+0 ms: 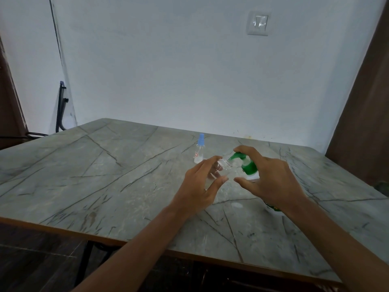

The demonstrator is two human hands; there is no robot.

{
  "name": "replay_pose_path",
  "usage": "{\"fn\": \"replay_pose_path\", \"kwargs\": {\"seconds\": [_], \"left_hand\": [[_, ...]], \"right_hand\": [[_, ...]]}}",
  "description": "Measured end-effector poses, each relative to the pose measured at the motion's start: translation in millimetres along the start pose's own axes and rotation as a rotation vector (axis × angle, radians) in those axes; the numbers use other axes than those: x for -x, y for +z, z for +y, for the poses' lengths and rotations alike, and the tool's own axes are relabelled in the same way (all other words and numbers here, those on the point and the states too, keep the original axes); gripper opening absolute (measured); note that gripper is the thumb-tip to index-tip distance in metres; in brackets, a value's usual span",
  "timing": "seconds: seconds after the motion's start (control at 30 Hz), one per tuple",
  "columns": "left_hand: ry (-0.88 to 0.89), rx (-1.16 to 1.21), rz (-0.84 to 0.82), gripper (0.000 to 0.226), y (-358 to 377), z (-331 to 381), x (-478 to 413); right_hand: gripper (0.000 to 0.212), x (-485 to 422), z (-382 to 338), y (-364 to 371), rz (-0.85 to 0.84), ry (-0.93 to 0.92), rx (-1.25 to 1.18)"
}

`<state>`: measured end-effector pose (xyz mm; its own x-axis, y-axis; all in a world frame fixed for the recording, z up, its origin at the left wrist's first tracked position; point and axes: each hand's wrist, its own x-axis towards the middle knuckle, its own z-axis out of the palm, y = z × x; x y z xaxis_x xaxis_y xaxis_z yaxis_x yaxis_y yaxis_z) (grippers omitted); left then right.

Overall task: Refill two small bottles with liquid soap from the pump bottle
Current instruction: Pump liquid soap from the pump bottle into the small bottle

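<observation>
A black metal frame [61, 106] leans on the white wall [147, 60] at far left, beyond the table's back corner. The table [105, 175] has a grey marble-pattern top with a wooden lip along its near edge. Its whole left half lies open, with wide room toward the near edge as well.

Right of centre and further back stands a small spray bottle [200, 151], clear with a blue cap. It carries a red mark too small to read.

Just in front of it the left hand [202, 184] grips a second clear small bottle [222, 168], uncapped and tilted, with fingers curled over it and the thumb underneath. Its red print is unreadable. The threaded mouth sits at the green nozzle of the pump bottle [249, 166].

The right hand [271, 182] drapes over that bottle, forefinger hooked over the pump head and thumb sticking out free. The other fingers are hidden. A strip of green label shows below the wrist — no brand legible.

A white light switch [257, 23] sits high on the wall.
</observation>
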<state>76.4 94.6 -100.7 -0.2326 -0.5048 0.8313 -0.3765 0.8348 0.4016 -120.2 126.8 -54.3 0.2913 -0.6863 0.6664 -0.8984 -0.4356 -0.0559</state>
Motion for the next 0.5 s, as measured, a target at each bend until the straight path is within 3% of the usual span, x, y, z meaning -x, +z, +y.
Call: {"fn": "replay_pose_path", "kwargs": {"seconds": [0.5], "left_hand": [[0.018, -0.034, -0.031, 0.044, 1.5, 0.8, 1.1]], "right_hand": [[0.058, -2.3, -1.4, -1.0, 0.004, 0.074, -0.057]]}}
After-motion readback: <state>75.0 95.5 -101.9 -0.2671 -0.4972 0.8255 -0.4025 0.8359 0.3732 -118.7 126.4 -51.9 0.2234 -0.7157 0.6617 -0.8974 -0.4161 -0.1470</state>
